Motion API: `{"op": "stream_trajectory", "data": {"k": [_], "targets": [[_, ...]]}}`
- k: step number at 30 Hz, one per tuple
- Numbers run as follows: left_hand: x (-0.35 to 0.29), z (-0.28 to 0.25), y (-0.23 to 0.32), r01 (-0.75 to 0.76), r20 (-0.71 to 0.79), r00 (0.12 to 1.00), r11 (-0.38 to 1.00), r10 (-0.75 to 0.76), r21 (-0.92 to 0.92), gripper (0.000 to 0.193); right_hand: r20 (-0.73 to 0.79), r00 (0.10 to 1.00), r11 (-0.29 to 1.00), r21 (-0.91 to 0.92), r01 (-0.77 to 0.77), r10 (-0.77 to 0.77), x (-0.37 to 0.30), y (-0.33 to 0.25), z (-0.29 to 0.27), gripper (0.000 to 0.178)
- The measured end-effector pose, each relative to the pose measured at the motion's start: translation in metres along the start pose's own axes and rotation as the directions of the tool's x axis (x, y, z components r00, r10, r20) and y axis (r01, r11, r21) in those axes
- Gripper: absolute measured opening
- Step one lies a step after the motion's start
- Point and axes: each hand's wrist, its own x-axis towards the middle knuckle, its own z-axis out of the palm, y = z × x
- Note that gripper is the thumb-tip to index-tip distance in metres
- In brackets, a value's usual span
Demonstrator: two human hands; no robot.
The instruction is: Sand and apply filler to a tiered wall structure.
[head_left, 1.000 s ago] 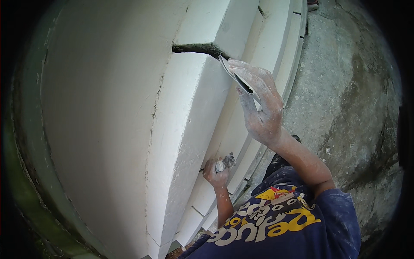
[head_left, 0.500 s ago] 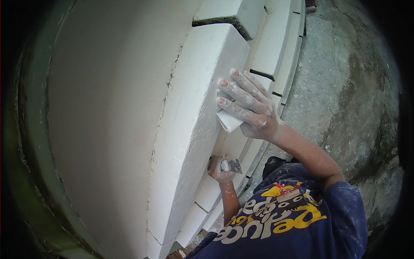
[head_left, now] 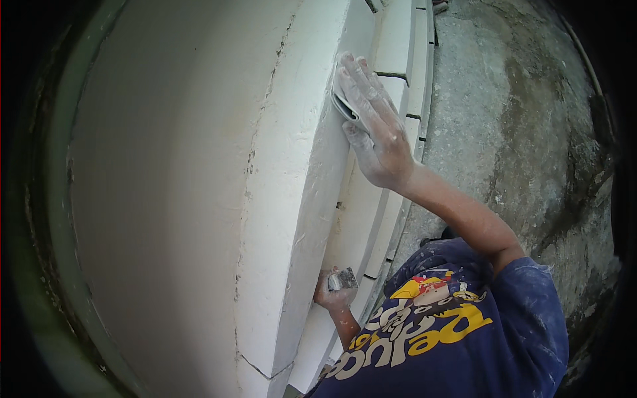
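Note:
My right hand (head_left: 377,126), coated in white dust, presses a folded sheet of sandpaper (head_left: 343,105) against the side face of a long white ledge (head_left: 306,205). Its fingers lie stretched together over the sheet, whose fold gapes beside the thumb. Lower down, my left hand (head_left: 326,295) rests close to the white mouldings under the ledge. It is closed around a small scraper, whose flat grey metal blade (head_left: 343,279), smeared with white, sticks out of the fist. The scraper's handle is hidden by the fingers.
A broad white wall surface (head_left: 166,199) with a cracked seam borders the ledge on the left. Stepped white mouldings (head_left: 391,50) with dark gaps run along its right. Beyond them lies stained grey concrete (head_left: 478,132). My dusty blue shirt (head_left: 458,345) fills the lower right.
My right hand and the sandpaper have slid up along the ledge's side face, and the fingers have drawn together. My left hand with the scraper sits slightly lower in view, which has shifted.

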Motion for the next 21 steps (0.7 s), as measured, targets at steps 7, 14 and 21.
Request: {"op": "stream_trajectory", "data": {"k": [7,14,21], "targets": [[-0.017,-0.002,-0.052,-0.106,0.148,0.982,0.992,0.116,-0.074,0.014,-0.094,0.956,0.959,0.073,-0.273,0.280,-0.020,-0.042,0.008,0.050],[-0.011,0.003,-0.050,-0.192,0.182,0.958,0.969,0.220,-0.158,0.015,0.028,0.901,0.894,0.109,-0.434,0.433,0.010,-0.027,0.005,0.052],[-0.012,0.004,-0.064,-0.184,0.142,0.964,0.948,0.226,-0.260,0.013,0.044,0.940,0.935,0.097,-0.340,0.337,-0.037,-0.105,0.032,0.060]]}}
